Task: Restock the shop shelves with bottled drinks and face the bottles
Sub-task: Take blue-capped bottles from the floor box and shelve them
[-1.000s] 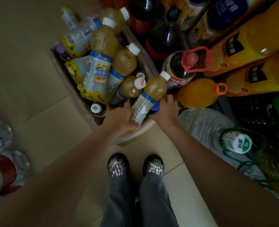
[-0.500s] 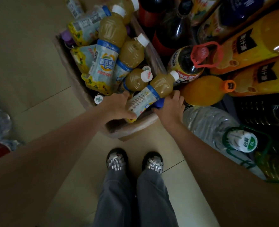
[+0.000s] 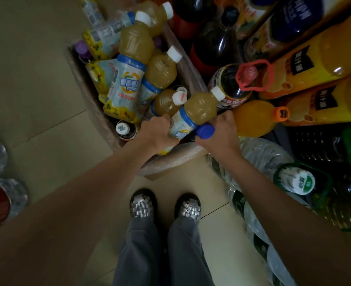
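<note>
Both hands work at the near end of the carton (image 3: 110,137): the left hand (image 3: 157,134) curls round the label of a juice bottle (image 3: 193,114), while the right hand (image 3: 220,135) wraps a blue cap (image 3: 205,131) poking up beside it. A second ago that cap was mostly hidden under the bottle and the right hand lay looser on it; now the cap shows in full and the grip has closed, so a second drink looks to be coming out for the shelves.

Inside the carton, more juice bottles (image 3: 135,44) with white caps lie heaped at angles, and a dark bottle (image 3: 123,130) stands at the near left corner. Right of the carton, orange drinks (image 3: 255,118), cola (image 3: 216,40) and a water jug (image 3: 265,155) crowd together. Below the carton, two shoes (image 3: 142,203) stand on the tiled floor (image 3: 36,104).
</note>
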A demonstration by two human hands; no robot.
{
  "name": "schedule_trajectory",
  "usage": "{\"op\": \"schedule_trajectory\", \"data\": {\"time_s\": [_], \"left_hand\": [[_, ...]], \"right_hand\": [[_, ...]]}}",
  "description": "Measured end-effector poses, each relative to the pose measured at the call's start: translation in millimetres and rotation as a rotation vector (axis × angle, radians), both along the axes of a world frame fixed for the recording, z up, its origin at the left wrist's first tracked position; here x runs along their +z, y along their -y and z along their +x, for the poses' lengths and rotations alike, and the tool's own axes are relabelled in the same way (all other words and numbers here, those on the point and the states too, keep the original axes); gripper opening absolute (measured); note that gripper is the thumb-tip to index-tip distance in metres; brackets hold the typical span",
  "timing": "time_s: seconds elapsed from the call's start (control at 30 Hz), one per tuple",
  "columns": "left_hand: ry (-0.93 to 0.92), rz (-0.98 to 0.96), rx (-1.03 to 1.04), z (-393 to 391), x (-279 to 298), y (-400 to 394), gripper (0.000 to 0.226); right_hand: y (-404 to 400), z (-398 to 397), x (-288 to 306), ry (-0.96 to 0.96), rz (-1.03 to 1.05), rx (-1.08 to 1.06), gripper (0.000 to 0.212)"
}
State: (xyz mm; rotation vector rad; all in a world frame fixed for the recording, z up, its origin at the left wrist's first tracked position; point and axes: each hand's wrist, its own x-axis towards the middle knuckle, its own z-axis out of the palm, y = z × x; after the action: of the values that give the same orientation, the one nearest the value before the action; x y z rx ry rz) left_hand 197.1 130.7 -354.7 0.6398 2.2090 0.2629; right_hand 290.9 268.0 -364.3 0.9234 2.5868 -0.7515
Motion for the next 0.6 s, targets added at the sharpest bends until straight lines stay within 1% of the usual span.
{"op": "schedule_trajectory", "data": {"time_s": [0.13,0.23,0.33,0.4,0.5,0.6], "left_hand": [[0.092,0.137,0.115,-4,1,9,0.056],[0.163,0.172,0.216,-9,0,22,0.059],[0.154,0.081,0.258,-13,1,36,0.063],[0.132,-0.004,0.196,-13,1,43,0.062],[0.126,-0.111,0.070,-8,-5,48,0.058],[0.100,-0.208,0.033,2,-16,46,0.060]], "right_hand": [[-2,-5,21,-0.093,-0.055,-0.020,0.049],[-6,-13,42,-0.138,-0.074,-0.127,0.045],[-15,-24,68,-0.160,-0.044,-0.205,0.046],[-20,-32,85,-0.243,-0.033,-0.214,0.046],[-21,-39,106,-0.417,-0.023,-0.146,0.049],[-13,-38,119,-0.490,-0.041,-0.089,0.052]]}}
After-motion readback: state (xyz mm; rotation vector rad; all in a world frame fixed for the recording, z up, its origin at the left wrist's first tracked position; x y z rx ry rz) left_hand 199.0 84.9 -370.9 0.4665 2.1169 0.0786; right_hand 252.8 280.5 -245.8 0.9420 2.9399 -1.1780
